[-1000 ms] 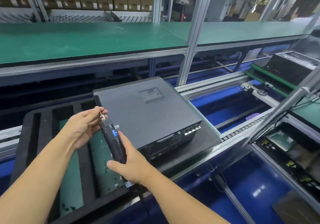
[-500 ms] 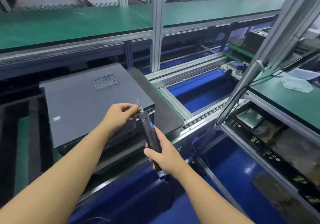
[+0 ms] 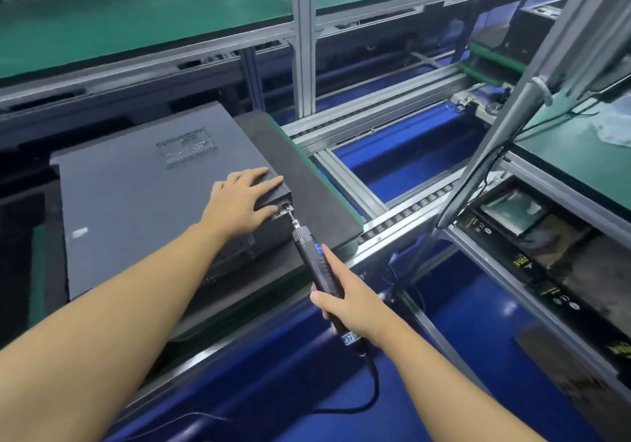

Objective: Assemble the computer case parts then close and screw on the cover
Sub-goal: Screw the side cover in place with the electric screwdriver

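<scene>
Left hand (image 3: 242, 199) has left the bit (image 3: 291, 216) and now presses the computer case (image 3: 235, 248) corner.
Computer case lies on the black foam pad (image 3: 307, 175), cover (image 3: 136, 195) closed. Left fingers lie spread flat on the cover, steadying it. Right hand (image 3: 351, 301) fingers wrap the electric screwdriver (image 3: 317, 267), with the bit set at the rear corner. Cover screwing appears begun.

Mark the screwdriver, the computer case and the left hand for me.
screwdriver (image 3: 311, 264), head view, black barrel above the gripping hand.
computer case (image 3: 136, 209), head view, flat top cover.
left hand (image 3: 239, 199), head view, back of the hand.
</scene>
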Motion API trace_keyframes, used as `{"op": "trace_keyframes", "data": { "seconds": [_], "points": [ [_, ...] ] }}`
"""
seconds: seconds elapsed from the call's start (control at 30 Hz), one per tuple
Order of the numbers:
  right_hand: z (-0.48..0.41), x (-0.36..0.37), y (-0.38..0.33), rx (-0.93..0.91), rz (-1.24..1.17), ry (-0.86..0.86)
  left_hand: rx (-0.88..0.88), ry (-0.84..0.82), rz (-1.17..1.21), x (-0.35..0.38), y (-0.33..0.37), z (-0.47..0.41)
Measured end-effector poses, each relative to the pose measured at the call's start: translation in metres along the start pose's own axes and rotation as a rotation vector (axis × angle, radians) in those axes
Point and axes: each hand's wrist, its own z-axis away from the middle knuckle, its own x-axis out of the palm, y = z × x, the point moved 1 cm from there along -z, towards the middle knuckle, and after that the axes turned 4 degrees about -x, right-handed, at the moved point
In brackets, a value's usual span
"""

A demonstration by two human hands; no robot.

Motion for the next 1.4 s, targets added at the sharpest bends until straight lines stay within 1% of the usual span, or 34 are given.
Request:
{"op": "trace_keyframes", "data": {
  "seconds": [0.13, 0.27, 0.67, 1.07, 1.3, 1.4],
  "points": [
    [-0.008, -0.001, -0.002, -0.007, 0.024, -0.022, 0.014, -0.052, -0.077, -0.002, 0.002, -0.006],
    [-0.015, -0.004, -0.005, -0.001, 0.028, -0.025, 0.066, -0.117, -0.046, -0.003, -0.001, -0.011],
    [-0.019, 0.001, -0.007, 0.026, 0.079, -0.039, 0.095, -0.029, -0.035, 0.0, -0.004, -0.01],
    [-0.014, 0.011, -0.014, 0.006, 0.317, -0.004, 0.108, -0.01, -0.046, 0.002, -0.005, -0.01],
    [-0.012, 0.013, -0.024, -0.009, 0.553, 0.023, 0.114, -0.014, -0.045, 0.001, -0.005, -0.01],
    [-0.014, 0.01, -0.027, 0.008, 0.522, 0.01, 0.118, -0.017, -0.04, 0.0, -0.006, -0.009]
  ]
}}
